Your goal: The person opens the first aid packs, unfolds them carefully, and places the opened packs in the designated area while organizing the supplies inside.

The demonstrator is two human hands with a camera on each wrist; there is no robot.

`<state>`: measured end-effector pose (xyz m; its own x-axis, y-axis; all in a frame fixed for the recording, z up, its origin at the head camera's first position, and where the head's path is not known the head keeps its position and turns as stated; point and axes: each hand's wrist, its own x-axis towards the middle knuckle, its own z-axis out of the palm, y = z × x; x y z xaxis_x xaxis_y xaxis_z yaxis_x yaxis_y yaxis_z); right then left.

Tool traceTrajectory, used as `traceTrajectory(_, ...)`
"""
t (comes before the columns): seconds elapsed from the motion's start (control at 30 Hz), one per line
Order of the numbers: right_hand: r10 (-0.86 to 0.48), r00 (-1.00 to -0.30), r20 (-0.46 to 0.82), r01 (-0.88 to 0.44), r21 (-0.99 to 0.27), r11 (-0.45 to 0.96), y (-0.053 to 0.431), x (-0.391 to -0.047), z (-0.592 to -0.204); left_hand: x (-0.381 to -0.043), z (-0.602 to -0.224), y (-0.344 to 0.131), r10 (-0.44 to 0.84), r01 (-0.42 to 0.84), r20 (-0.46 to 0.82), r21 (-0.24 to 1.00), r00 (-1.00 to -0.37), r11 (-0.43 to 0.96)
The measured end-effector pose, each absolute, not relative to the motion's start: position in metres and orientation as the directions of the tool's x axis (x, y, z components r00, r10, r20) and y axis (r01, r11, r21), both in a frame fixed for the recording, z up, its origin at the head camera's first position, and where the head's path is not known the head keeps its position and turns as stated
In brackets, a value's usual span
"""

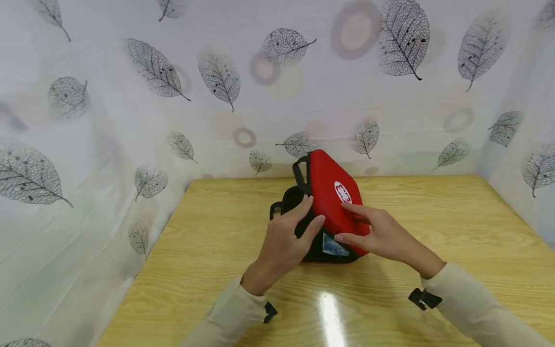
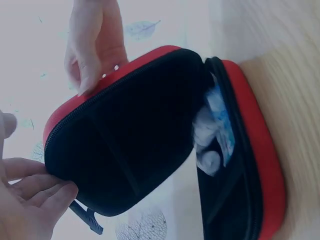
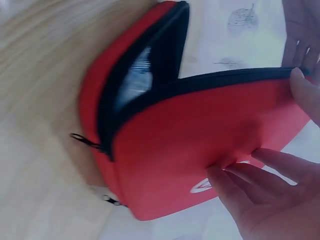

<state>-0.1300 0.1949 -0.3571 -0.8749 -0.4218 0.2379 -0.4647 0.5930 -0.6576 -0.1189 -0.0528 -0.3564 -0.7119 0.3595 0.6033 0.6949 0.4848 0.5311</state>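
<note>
Red, moulded-looking fabric with black zipped edging forms the small rounded case (image 1: 326, 200), which sits partly open on the pale wood-grain table (image 1: 208, 231), its lower half down and its lid (image 2: 130, 130) tilted up. The right hand (image 1: 381, 233) pinches the lid, thumb at the zipped rim and fingertips on the red outer face. The left hand (image 1: 279, 243) only touches: its fingers rest at the lid's corner near the black webbing handle (image 1: 298, 174), thumb clear of the lid in the left wrist view.

The case looks light, its shell stiff enough to hold shape yet giving under fingertips; it should not slip or break easily. White rolled bundles (image 2: 207, 135) and a blue-and-white plastic packet (image 2: 223, 127) lie loose-looking inside and could spill if tipped. The zipped rim seems the surest hold for the lid; the handle would suit lifting.
</note>
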Motion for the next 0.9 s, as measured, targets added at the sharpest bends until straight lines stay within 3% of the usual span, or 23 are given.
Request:
traceTrajectory(0.57,-0.283,-0.919,0.276,-0.394,-0.596,0.699,0.188,-0.115,-0.301,-0.121,-0.34,-0.028,0.49,0.717,0.531,0.591,-0.691,0.371)
traceTrajectory(0.67,-0.263,-0.928,0.262,-0.371,-0.62,0.691,0.194,-0.111,-0.298,-0.124,-0.344,-0.035,0.474,0.694,0.513,0.603,-0.716,0.394)
traceTrajectory(0.9,-0.203,-0.958,0.202,-0.287,-0.68,0.675,0.222,-0.1,-0.292,-0.127,-0.364,-0.072,0.338,0.519,0.394,0.672,-0.855,0.528)
